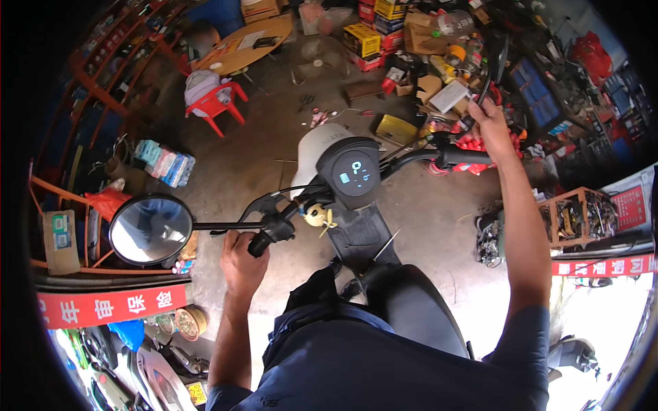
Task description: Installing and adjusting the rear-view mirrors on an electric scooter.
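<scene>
I sit on a white and black scooter (322, 147) with a lit round display (354, 175) between the handlebars. My left hand (240, 264) is closed around the left handlebar grip (262, 241), just below the stalk of a round mirror (151, 229). My right hand (490, 127) is raised above the right handlebar grip (466, 157) and grips the thin black stalk of the right mirror (495, 58). A small yellow toy figure (319, 217) hangs under the display. The black seat (411, 301) lies in front of my lap.
A red plastic chair (218, 103) and a round wooden table (250, 42) stand far left. Cardboard boxes (384, 27) and parts clutter the far right floor. Orange shelving (103, 75) lines the left wall. A wire crate rack (576, 216) stands right. Other scooters (157, 373) are parked lower left.
</scene>
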Tool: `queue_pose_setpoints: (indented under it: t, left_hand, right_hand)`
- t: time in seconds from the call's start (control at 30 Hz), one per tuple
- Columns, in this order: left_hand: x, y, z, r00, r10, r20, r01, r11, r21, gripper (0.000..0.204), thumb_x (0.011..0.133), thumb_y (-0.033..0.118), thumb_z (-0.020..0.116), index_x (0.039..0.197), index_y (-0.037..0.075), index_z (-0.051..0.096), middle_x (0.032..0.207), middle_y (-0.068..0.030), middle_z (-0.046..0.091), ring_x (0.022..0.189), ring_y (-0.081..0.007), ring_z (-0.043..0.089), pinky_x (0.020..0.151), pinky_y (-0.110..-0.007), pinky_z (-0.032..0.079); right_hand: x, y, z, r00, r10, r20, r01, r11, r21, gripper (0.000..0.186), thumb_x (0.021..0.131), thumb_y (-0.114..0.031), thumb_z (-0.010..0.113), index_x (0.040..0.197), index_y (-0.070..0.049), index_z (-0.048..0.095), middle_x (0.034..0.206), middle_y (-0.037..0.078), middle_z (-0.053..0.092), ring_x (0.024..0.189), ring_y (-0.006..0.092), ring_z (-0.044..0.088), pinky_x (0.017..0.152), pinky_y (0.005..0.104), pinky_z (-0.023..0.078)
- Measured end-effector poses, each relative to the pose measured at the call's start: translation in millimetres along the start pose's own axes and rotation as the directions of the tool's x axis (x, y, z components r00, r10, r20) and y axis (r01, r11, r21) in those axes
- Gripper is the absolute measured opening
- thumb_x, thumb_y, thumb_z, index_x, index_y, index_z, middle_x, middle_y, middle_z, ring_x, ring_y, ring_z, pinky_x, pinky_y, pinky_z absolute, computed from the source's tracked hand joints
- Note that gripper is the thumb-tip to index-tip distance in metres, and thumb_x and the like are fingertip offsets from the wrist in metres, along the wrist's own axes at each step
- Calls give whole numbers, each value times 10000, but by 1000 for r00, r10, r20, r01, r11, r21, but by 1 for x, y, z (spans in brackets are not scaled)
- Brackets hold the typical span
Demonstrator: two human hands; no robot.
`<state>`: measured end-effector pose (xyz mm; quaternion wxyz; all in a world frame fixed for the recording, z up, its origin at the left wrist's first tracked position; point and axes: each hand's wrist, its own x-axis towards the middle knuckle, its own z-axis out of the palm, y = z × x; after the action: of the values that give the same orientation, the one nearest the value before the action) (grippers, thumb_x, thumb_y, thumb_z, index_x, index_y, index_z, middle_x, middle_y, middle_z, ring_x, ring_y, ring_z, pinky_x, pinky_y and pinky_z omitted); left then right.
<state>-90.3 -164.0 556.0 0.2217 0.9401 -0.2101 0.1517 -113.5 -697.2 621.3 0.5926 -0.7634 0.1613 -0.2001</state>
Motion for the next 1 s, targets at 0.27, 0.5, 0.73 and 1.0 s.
queue_pose_setpoints:
  t: [0.27, 0.5, 0.73, 1.0]
  left_hand:
    - [1, 6, -1, 1000, -22, 17, 22, 1000, 1, 221, 649, 87, 747, 839, 63, 637, 888, -96, 559, 836, -329, 585, 703, -435, 484]
    - [-2, 5, -1, 999, -28, 20, 28, 999, 18, 239, 655, 96, 747, 866, 76, 636, 923, -100, 579, 866, -333, 595, 721, -431, 496]
    - [-5, -1, 6, 997, -76, 9, 76, 997, -20, 598, 653, 95, 756, 1204, 81, 525, 998, -165, 581, 938, -372, 581, 781, -460, 501]
    - [-1, 4, -7, 995, 7, 98, -12, 999, 47, 818, 647, 84, 755, 1399, 128, 436, 1106, -153, 574, 1036, -367, 558, 832, -451, 499]
  right_hand:
    - [-20, 10, -13, 990, 132, -46, -96, 884, 457, 163, 953, -125, 589, 1025, 19, 561, 974, 128, 656, 700, 187, 662, 779, 385, 596]
    - [-43, 42, -20, 999, 28, -17, -12, 805, 593, 184, 961, -142, 577, 1089, -9, 584, 1162, 175, 640, 831, 254, 701, 806, 389, 580]
    - [-63, 52, -22, 995, -94, -24, 91, 811, 578, 266, 988, -215, 540, 1171, -30, 597, 1228, 170, 622, 953, 231, 678, 912, 372, 533]
    - [-51, 51, -12, 986, -98, -136, 153, 859, 489, 248, 991, -188, 541, 1129, 4, 614, 1039, 119, 681, 872, 207, 690, 849, 353, 559]
